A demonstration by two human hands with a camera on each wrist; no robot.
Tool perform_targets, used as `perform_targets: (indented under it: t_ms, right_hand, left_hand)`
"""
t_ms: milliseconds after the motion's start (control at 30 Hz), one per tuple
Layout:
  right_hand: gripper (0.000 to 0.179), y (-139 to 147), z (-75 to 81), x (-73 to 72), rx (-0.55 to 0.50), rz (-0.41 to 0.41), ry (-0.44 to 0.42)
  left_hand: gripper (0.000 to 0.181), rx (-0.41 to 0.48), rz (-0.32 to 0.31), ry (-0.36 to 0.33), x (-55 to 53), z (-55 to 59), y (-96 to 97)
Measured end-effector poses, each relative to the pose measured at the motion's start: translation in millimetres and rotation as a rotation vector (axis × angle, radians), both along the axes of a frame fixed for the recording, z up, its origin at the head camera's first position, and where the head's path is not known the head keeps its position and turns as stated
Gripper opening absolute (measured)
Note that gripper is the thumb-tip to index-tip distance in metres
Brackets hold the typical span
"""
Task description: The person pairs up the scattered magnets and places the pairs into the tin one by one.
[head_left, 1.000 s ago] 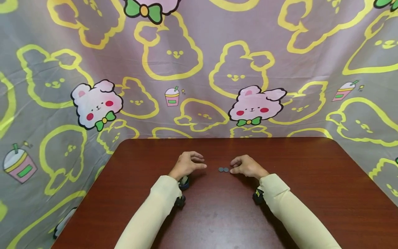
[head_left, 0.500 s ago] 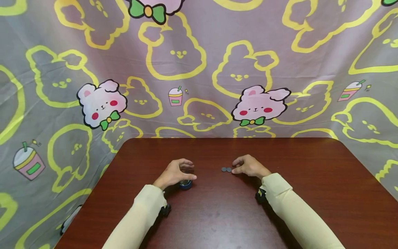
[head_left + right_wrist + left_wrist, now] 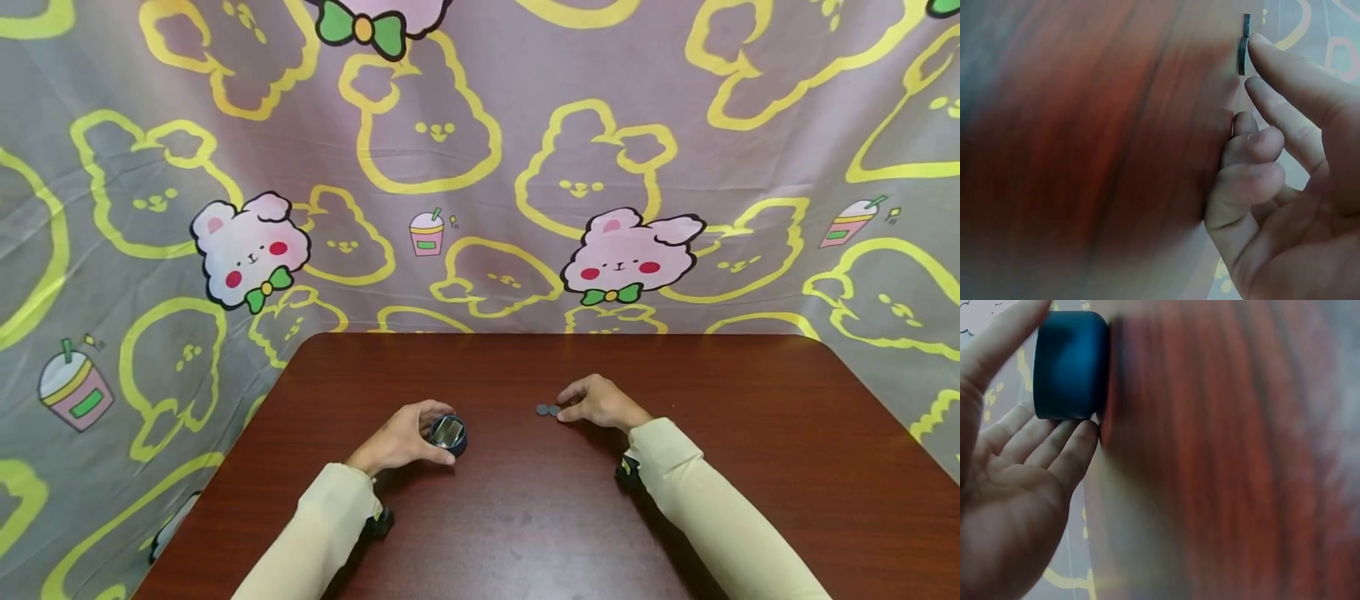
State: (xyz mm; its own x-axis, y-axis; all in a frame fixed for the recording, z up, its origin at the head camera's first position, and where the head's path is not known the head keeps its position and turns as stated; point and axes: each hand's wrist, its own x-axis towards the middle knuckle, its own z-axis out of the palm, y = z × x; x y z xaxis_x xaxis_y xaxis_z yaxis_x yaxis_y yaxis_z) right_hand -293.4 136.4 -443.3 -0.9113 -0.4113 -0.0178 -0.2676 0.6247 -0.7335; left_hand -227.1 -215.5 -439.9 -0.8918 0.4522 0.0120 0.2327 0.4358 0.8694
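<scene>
In the head view my left hand (image 3: 401,437) reaches round a small dark-blue round container (image 3: 461,445), thumb in front and fingers behind. Something shiny and squarish (image 3: 447,432) lies inside it. From the left wrist, the container (image 3: 1072,369) sits on the table with fingertips against its side; the thumb's tip is cut off. Two small flat dark-grey discs (image 3: 542,410) lie side by side. My right hand (image 3: 600,402) is beside the right one; in the right wrist view its thumb tip touches that disc (image 3: 1242,56), while other fingers curl loosely.
The brown wooden table (image 3: 637,517) has rounded far corners. A patterned cloth (image 3: 480,167) with rabbit faces hangs behind it and along both sides. Each wrist carries a black camera mount (image 3: 378,523).
My left hand has moved left and towards me, from between the container and the discs to round the container. The right hand and the discs stay put; the head view has shifted slightly.
</scene>
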Motion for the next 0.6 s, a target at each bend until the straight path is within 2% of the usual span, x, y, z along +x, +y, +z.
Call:
perform_targets:
  t_ms: [233, 533, 600]
  right_hand:
    - [0.022, -5.9, -1.3, -1.2, 0.04, -0.015, 0.003]
    - [0.014, -9.2, -0.8, -2.2, -0.008, -0.009, 0.023]
    - [0.013, -10.5, -0.3, -1.4, -0.042, -0.014, -0.01]
  left_hand:
    - [0.065, 0.078, 0.002, -0.01, 2.9, -6.3, -2.5]
    - [0.061, 0.067, 0.053, 0.014, 5.0, -8.1, -2.0]
    - [0.061, 0.064, 0.06, 0.012, 5.2, -8.6, -2.6]
